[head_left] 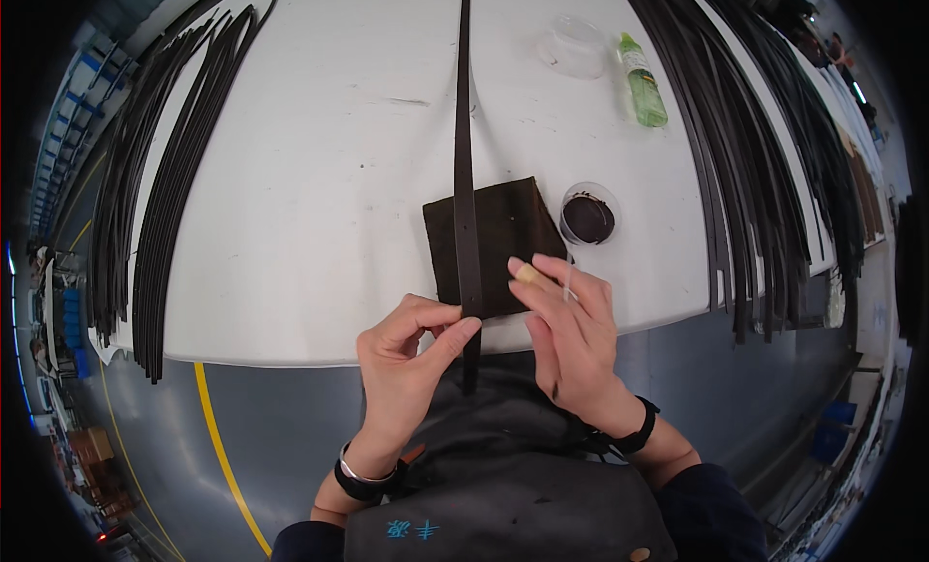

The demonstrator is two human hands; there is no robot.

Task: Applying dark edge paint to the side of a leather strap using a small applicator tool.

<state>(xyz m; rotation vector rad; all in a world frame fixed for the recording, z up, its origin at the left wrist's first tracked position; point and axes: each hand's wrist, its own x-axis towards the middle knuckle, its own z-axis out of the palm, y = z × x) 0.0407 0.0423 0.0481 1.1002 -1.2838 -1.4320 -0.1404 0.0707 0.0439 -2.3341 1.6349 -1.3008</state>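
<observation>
— Looking down at the white table (319,175), what do you have in hand?

— I see my left hand (411,354) pinching a long black strap (465,175) between thumb and forefinger, right at the near edge of the table. The grip is closed tight on it, and the strap's short end hangs down past the edge.

— Where does the strap run?

— It lies flat and narrow, straight away from me up the middle of the table. It crosses a dark square pad (498,243) that looks matte and rough, like felt or sponge. The strap itself looks smooth, with small holes along it.

— And the right hand?

— My right hand (571,330) rests on the pad's near right corner, fingers curled loosely. It holds a thin pale stick between the fingers, and one fingertip wears a tan bandage. It is just beside the strap; I cannot tell whether it touches it.

— Anything around?

— A small round clear cup (588,215) with dark paste sits just right of the pad. Farther back stand an empty clear tub (576,47) and a green plastic bottle (643,83) lying on its side. Bundles of similar black strips (164,194) fan across the left side, and more (764,175) drape over the right edge.
</observation>
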